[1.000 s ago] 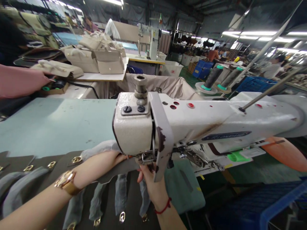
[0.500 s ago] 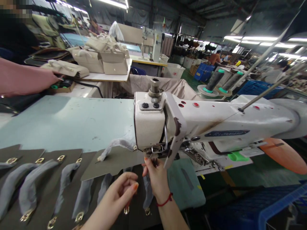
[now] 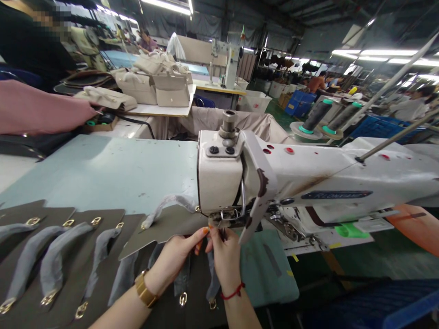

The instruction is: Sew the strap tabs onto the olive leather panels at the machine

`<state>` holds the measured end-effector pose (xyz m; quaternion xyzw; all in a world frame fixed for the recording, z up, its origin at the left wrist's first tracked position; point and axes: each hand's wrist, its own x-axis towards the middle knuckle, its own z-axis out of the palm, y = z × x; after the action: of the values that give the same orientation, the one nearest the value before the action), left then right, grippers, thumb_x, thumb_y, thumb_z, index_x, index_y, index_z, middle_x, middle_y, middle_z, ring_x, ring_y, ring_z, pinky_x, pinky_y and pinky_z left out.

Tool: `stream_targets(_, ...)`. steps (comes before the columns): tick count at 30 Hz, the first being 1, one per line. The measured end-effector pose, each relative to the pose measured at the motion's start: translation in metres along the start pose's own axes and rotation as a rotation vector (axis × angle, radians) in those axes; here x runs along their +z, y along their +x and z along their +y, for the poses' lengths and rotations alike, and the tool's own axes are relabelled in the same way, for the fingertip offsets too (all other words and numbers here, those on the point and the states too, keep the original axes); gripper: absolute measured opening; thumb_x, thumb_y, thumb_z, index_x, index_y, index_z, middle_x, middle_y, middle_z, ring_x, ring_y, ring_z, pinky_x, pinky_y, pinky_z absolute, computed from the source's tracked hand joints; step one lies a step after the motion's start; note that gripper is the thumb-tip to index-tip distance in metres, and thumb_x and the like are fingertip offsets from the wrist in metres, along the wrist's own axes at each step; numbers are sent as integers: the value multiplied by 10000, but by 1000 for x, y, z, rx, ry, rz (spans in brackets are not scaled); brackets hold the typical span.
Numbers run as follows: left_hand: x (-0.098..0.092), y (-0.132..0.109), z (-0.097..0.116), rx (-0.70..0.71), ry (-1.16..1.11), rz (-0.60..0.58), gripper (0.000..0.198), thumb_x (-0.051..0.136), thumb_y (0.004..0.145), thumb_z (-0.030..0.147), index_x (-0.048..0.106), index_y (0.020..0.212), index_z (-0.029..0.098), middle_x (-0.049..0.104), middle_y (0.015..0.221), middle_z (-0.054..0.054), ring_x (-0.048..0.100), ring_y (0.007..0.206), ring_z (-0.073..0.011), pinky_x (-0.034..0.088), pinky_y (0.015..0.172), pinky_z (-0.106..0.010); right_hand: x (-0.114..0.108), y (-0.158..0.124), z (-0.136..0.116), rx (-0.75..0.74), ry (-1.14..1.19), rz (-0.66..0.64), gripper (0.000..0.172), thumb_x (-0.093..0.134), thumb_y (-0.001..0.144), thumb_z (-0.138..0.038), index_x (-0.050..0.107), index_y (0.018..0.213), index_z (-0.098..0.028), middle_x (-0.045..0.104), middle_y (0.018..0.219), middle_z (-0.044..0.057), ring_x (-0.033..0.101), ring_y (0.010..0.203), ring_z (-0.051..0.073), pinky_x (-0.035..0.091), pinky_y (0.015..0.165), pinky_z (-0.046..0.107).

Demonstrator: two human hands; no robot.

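A dark olive bag panel point(image 3: 171, 221) lies under the needle end of a white sewing machine point(image 3: 219, 183). On it, a strap wrapped in thin translucent film point(image 3: 164, 204) arches between gold-coloured fittings. My left hand point(image 3: 176, 256), with a gold watch on the wrist, closes thumb against fingers at the panel's front edge. Right beside it my right hand point(image 3: 224, 256), with a red cord bracelet, pinches at the edge just below the presser foot. The two thumb tips almost meet. Exactly what lies between the fingertips is partly hidden.
Several similar panels point(image 3: 73, 269) with wrapped straps overlap along the front left. A pale blue-green tabletop point(image 3: 137, 169) extends left. Thread cones point(image 3: 317, 116) stand behind the machine arm. Beige bags point(image 3: 173, 89) are piled on a table behind. Someone's pink sleeve point(image 3: 41, 107) reaches in at left.
My left hand has moved up and right, from loosely curled below the panel to its edge beside my right hand. My right hand stays near the needle. The view has shifted slightly left.
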<state>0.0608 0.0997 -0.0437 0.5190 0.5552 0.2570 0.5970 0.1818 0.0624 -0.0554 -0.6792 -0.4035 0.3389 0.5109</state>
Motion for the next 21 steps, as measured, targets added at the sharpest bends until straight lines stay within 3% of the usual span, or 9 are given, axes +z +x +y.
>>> stream_targets(3,-1,0,5,-25,105,-25,593,529,727,697,481,414,196,513,466,6,473,553,-167,336,627,-264,1,-1,-1,19,-12,14,502,502,913,-427,454,465,-206,517,410,-17,527,425,124,383,526,216)
stream_targets(8,-1,6,3,-68,206,-65,618,462,710,750,350,420,215,282,419,57,256,476,-120,199,509,-267,3,0,0,-23,-10,41,518,497,917,-446,481,461,-199,498,405,-23,528,442,122,395,597,231)
stream_targets(13,8,7,4,-18,-28,-63,533,517,725,652,304,477,231,228,481,72,194,519,-116,168,515,-274,-3,-1,3,71,135,19,499,490,891,-553,581,578,-175,495,418,-26,480,412,116,358,496,229)
stream_targets(18,15,6,1,-56,-312,-106,474,587,735,559,364,496,215,255,478,87,179,513,-103,184,504,-257,-9,-3,7,122,228,-24,550,539,844,-590,499,480,-179,424,385,-38,354,351,83,258,409,223)
stream_targets(21,15,6,-1,-71,-347,-124,496,603,735,562,358,487,209,261,475,90,178,506,-99,186,501,-252,-8,-4,6,119,254,-21,545,557,836,-578,476,465,-187,405,379,-44,335,342,81,255,396,223)
